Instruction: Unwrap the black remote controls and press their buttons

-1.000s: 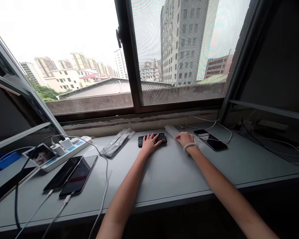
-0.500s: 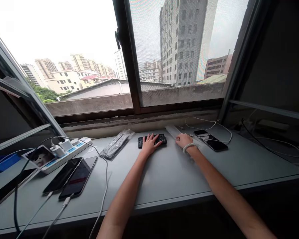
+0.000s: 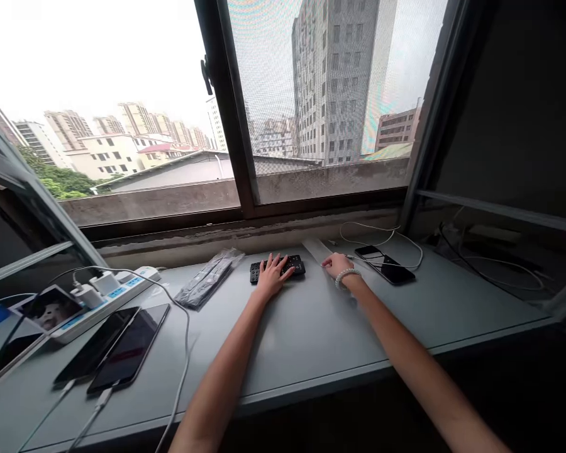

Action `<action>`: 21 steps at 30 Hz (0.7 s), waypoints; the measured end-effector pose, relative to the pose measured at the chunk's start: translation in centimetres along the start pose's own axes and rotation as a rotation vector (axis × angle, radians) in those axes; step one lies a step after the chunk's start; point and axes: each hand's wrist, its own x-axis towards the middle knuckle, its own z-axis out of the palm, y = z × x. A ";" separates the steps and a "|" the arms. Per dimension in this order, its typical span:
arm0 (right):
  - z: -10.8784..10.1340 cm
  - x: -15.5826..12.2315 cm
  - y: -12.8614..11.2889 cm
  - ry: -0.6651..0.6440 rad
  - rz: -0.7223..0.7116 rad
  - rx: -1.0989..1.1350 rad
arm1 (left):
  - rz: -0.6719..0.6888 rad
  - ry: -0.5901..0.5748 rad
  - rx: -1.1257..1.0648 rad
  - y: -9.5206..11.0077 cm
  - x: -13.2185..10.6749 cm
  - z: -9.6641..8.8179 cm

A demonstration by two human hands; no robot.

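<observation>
Near the window wall lies a black remote control [image 3: 293, 265] with rows of buttons. My left hand [image 3: 272, 275] rests flat on it, fingers spread, covering its middle. To its right, my right hand [image 3: 338, 265], with a beaded bracelet at the wrist, is closed at the near part of a clear plastic sleeve [image 3: 315, 250]. That sleeve lies on the desk, and its far end sticks out beyond my fingers. Left of the remote are several dark items in clear plastic packaging [image 3: 209, 279]; their kind is hard to make out.
Right of my right hand lies a black phone [image 3: 390, 267] with a white cable [image 3: 417, 255] around it. On the left are two dark phones or tablets [image 3: 129, 349] with cables plugged in, a power strip [image 3: 144, 277] with chargers, and a picture card [image 3: 49, 309]. A window [image 3: 245, 211] stands behind.
The view has turned slightly right, so the desk things appear further left. Both hands keep nearly the same places, the left on the remote control and the right at the plastic sleeve.
</observation>
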 end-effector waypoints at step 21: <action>0.4 -0.9 -0.7 0.325 -0.155 0.155 | -0.715 0.160 0.215 -5.5 -4.0 -3.5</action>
